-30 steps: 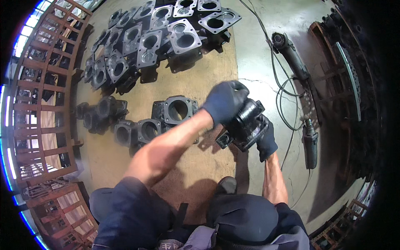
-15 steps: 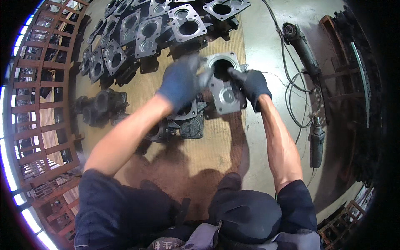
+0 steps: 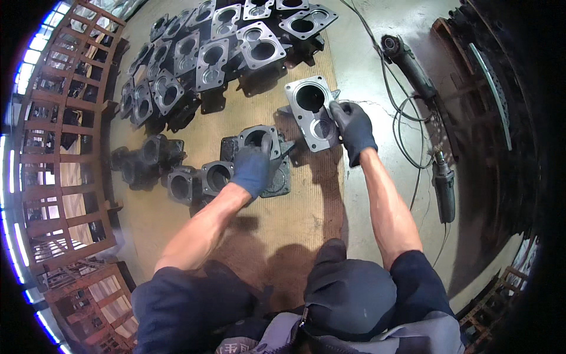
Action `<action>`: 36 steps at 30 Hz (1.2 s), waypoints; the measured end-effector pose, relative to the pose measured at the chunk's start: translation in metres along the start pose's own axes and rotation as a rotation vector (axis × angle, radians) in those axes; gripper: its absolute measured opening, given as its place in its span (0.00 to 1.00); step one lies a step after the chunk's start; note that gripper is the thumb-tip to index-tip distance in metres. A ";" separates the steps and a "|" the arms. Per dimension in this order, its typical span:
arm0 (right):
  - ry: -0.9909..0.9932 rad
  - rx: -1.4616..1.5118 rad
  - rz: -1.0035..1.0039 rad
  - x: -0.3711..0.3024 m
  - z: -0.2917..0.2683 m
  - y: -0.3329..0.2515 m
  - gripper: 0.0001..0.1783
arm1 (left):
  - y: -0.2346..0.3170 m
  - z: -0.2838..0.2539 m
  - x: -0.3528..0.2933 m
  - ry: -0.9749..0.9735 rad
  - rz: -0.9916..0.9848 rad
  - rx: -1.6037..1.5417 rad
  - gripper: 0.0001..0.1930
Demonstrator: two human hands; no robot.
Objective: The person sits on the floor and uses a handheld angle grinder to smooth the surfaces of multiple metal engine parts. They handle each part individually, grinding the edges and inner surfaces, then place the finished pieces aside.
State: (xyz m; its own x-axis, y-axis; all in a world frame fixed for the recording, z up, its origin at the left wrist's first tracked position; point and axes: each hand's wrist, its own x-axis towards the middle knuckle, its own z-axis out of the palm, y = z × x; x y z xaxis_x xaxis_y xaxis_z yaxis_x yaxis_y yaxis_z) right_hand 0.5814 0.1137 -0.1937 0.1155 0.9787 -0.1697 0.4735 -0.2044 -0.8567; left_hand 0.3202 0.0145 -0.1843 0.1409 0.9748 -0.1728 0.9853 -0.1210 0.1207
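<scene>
Seen from above, a person in dark work clothes, wearing dark gloves, works over a tan mat (image 3: 236, 116) spread on a grey concrete floor (image 3: 367, 71). The right hand (image 3: 352, 127) is at the right edge of a metal housing (image 3: 305, 120), whose pale, flat flange faces up, with one large dark bore and a smaller round recess. This housing is at the mat's right side, just below a cluster of similar housings (image 3: 203, 68). The right fingers are bent against its edge; whether they grip it or only rest there, I cannot tell.

The left hand (image 3: 251, 169) lies over a dark casting (image 3: 275, 141) with a round bore, its fingers (image 3: 266, 141) at the opening. How firmly they close is hidden. Two round-mouthed castings (image 3: 216, 175) sit just left of that hand.

The step in hand looks like handling one piece at the right while the left hand reaches to another. Lifting the left piece would call for a secure hold on its rim; leaving the right one would call for seeing that it sits steady.

On the floor at right lie two power tools (image 3: 443, 190) and a looped cable (image 3: 395, 137).
</scene>
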 end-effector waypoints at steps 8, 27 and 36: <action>-0.456 0.594 0.657 -0.159 0.036 0.110 0.34 | 0.029 -0.055 -0.031 0.169 -0.035 -0.770 0.26; -0.147 0.141 0.251 -0.175 -0.003 0.027 0.37 | 0.031 0.091 -0.101 0.061 -0.491 -1.489 0.15; -0.232 -0.203 0.112 -0.192 0.020 -0.004 0.35 | 0.049 0.071 -0.138 0.187 -0.452 -1.197 0.26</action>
State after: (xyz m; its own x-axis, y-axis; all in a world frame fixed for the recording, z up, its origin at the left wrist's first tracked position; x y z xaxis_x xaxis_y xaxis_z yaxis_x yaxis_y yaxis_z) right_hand 0.5397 -0.0733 -0.1676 -0.0147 0.9232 -0.3840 0.6366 -0.2876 -0.7156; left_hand 0.3559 -0.1393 -0.2237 -0.2914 0.9082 -0.3005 0.2294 0.3713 0.8997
